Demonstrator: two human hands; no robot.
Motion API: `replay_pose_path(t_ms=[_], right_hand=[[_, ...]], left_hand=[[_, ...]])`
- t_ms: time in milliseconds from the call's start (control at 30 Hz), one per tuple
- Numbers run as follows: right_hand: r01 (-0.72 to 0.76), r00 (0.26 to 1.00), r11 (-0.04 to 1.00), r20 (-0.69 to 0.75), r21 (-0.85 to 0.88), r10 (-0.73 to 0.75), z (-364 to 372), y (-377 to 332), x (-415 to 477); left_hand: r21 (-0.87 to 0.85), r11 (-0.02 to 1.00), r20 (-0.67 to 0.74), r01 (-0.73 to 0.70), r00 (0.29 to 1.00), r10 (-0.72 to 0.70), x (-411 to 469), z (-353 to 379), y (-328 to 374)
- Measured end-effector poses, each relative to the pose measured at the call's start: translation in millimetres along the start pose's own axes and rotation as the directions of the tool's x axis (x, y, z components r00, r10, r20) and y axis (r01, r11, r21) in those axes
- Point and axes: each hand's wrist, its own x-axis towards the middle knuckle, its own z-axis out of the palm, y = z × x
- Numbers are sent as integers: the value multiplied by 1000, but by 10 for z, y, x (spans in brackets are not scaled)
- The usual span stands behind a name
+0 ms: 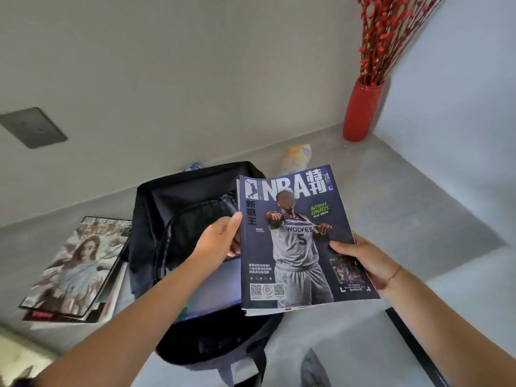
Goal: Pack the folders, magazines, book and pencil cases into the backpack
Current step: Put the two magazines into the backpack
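A dark blue basketball magazine (298, 241) is held face up above the right side of the open black backpack (178, 208). My left hand (217, 244) grips its left edge, thumb on the cover. At the magazine's right edge, my right hand (360, 258) holds it the same way. Inside the backpack a bluish flat folder (215, 286) shows. A stack of magazines (75, 269) with a woman on the top cover lies left of the bag. A pastel patterned pencil case (296, 159) lies behind the bag, and a blue item (194, 166) peeks over its far rim.
A red vase (361, 110) with red branches stands in the back right corner against the wall. A dark plate (33, 127) is set in the left wall. A black edge (413, 342) runs along the surface at lower right.
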Motion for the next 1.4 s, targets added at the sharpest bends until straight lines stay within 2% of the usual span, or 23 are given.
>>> replay_pose_path(t_ms=[33,67,133,233,300,333,367,400,500,533,600,1000,1067,1167,1233,1267,1400], right_hand=[[-1,1000,1000,1,10,1,103,83,-67],[1,1000,1000,2,10,-1,210,163,-136],[-2,1000,1000,-2,-21,2,339,283,-248],[-41,999,997,2,-72,41,521,512,-413],[-66,997,993,33,-95,69,586,653,-500],[-74,996,991,41,-115,79,630,726,-549],[-81,995,988,45,-134,88,678,802,-606],[-93,994,986,44,-137,100,705,876,-658],[-119,992,984,37,-130,124,752,1027,-801],[-124,991,984,37,-126,129,768,1058,-828],[-124,991,986,44,-114,129,820,1110,-849],[-130,985,992,110,1,129,1373,811,-119],[-128,988,991,82,-30,131,1398,700,122],[-117,993,968,5,-223,121,1491,555,508],[-64,995,916,-94,-397,29,1556,526,655],[-49,991,902,-135,-429,-10,1550,551,683],[-76,987,959,-155,-272,34,1379,742,597]], left_hand=[[157,984,-74,-89,992,102,-106,-174,-163],[356,921,-98,-160,973,207,-205,-351,-349],[678,689,25,-257,945,327,-319,-563,-689],[853,430,173,-296,937,302,-419,-734,-1013],[895,340,158,-290,917,367,-338,-756,-1011],[902,333,131,-274,910,393,-302,-778,-959],[904,349,92,-245,912,400,-289,-805,-897],[891,408,20,-198,916,400,-271,-839,-833],[693,720,-314,-42,881,353,-213,-999,-664],[633,774,-380,-23,862,336,-187,-1059,-587],[563,825,-425,-41,842,332,-161,-1149,-433],[632,764,-367,-132,817,445,-338,-1240,-371],[646,750,-353,-144,814,461,-351,-1235,-380],[641,753,-345,-150,820,457,-350,-1236,-441],[618,775,-344,-134,841,419,-341,-1231,-491],[608,784,-339,-126,852,400,-334,-1218,-516],[571,806,-281,-154,886,369,-235,-1132,-590]])
